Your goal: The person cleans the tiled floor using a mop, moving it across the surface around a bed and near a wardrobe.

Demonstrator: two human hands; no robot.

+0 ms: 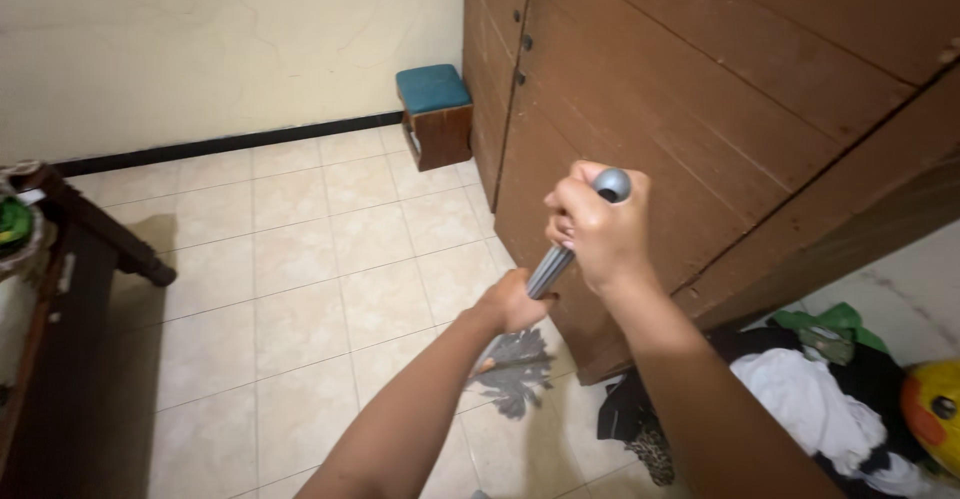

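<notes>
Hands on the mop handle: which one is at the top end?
The right hand, wrapped around the grey mop handle just under its rounded cap. The left hand grips lower down, nearer the grey mop head on the tiled floor.

The room is lit evenly and softly; the source itself is not seen. A faint sheen is cast on the tiled floor (pixel 300 259), and a soft shadow is thrown beside the dark wooden furniture (pixel 70 299). Straight lines are bent near the edges, and slight softness is noted throughout.
</notes>
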